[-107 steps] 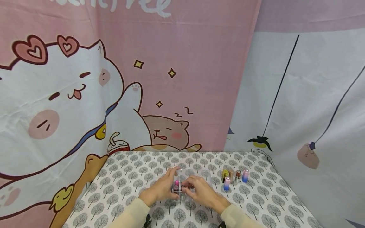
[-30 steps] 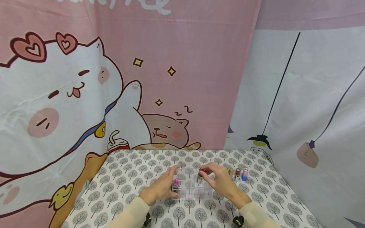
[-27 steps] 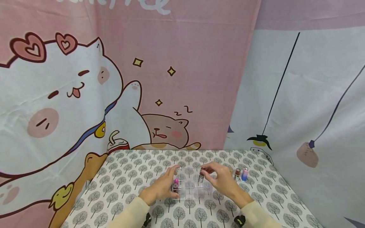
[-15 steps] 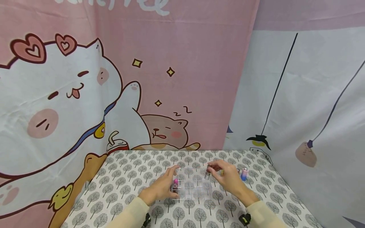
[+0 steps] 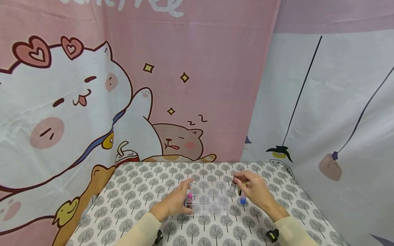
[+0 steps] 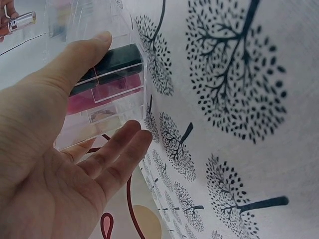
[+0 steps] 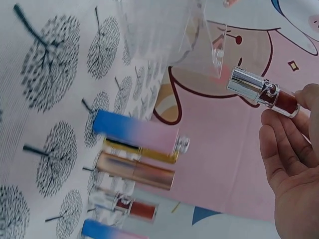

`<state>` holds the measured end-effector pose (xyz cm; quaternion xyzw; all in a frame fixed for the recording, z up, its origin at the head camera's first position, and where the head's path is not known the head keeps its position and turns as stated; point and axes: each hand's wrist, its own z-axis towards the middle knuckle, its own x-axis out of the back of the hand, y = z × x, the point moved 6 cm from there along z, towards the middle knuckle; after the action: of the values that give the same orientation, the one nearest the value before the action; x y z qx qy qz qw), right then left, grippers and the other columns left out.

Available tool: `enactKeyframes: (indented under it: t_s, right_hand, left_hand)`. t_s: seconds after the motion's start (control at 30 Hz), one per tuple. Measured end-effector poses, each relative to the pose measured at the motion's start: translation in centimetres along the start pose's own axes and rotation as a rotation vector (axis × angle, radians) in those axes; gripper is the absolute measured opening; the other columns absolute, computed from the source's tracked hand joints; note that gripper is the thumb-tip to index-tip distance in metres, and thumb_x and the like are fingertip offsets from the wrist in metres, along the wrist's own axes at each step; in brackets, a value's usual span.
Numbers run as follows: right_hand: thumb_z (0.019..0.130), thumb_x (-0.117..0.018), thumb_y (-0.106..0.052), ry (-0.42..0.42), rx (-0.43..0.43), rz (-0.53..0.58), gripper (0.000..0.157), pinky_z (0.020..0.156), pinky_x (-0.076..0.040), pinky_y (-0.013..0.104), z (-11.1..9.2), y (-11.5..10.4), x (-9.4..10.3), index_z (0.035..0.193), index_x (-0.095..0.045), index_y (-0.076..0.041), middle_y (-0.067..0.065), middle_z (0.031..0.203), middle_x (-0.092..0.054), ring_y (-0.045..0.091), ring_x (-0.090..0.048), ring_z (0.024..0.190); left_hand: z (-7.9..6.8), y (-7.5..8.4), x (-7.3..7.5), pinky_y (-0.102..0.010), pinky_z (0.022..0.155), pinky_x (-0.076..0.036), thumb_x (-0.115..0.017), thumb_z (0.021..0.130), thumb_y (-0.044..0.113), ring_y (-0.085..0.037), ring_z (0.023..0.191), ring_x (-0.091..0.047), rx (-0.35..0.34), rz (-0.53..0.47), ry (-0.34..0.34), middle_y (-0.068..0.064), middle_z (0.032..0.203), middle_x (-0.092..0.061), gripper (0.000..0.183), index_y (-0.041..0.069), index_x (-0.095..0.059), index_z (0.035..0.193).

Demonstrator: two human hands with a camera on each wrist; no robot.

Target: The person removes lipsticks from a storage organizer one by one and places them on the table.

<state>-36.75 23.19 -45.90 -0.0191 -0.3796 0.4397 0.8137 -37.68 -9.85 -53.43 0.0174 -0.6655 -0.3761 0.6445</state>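
Lip gloss (image 7: pixel 264 92) farther right (copper tube (image 7: pixel 135 171) clear only from right wrist)

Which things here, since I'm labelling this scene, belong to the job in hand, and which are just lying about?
In the job:
gloss tube, in the right hand
clear organizer, left hand at one end
probably the blue-pink tube, copper tube and second gloss tube standing nearby

Seemingly just about:
tree-print cloth
cartoon backdrop

Pink fabric backdrop (image 5: pixel 215 68) printed with a white cartoon cat (image 5: pixel 72 92) and a sleeping brown cartoon animal (image 5: pixel 180 140), pale grey cloth (image 5: pixel 295 95) at right with printed hanging lamps (image 5: pixel 331 168), white tablecloth (image 5: pixel 138 191) patterned with dark trees (image 5: pixel 193 230)
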Motion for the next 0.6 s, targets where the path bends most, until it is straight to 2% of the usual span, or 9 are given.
enactKeyframes:
  t_s: [0.17, 0.43, 0.5, 0.6]
  right_hand:
    - [0.099, -0.089, -0.001, 0.018, -0.01, -0.038, 0.026, 0.071, -0.071, 0.028, -0.4, 0.9, 0.9, 0.124, -0.084, -0.007, -0.004, 0.099, -0.086, 0.003, -0.078, 0.082]
    - [0.094, -0.091, 0.006, 0.039, -0.018, -0.035, 0.031, 0.074, -0.068, 0.014, -0.9, 2.2, 2.0, 0.122, -0.082, -0.003, -0.001, 0.1, -0.087, 0.004, -0.079, 0.083]
    - [0.095, -0.091, 0.006, 0.049, -0.015, -0.049, 0.03, 0.074, -0.068, 0.015, -1.0, 2.5, 2.3, 0.122, -0.082, -0.003, 0.0, 0.099, -0.087, 0.005, -0.079, 0.083]
    - [0.096, -0.091, 0.003, 0.062, -0.009, -0.095, 0.027, 0.073, -0.07, 0.024, -1.1, 2.9, 2.6, 0.121, -0.082, -0.003, 0.0, 0.097, -0.086, 0.007, -0.079, 0.082]
  left_hand:
    - [0.0, 0.0, 0.0, -0.059, 0.107, -0.07, -0.107, 0.083, 0.033, -0.038, 0.121, -0.077, 0.001, -0.003, -0.003, -0.021, 0.171, -0.054, 0.137, 0.026, -0.015, 0.184]
    - [0.0, 0.0, -0.1, -0.06, 0.109, -0.069, -0.108, 0.082, 0.032, -0.038, 0.121, -0.077, 0.001, -0.005, 0.001, -0.021, 0.171, -0.055, 0.138, 0.026, -0.016, 0.184]
    - [0.0, 0.1, 0.0, -0.06, 0.108, -0.07, -0.108, 0.082, 0.032, -0.037, 0.12, -0.077, 0.001, -0.005, 0.001, -0.021, 0.17, -0.055, 0.138, 0.025, -0.016, 0.184]
    - [0.0, 0.1, 0.1, -0.059, 0.106, -0.07, -0.108, 0.082, 0.032, -0.037, 0.119, -0.077, 0.003, -0.001, 0.003, -0.02, 0.17, -0.055, 0.138, 0.026, -0.015, 0.185]
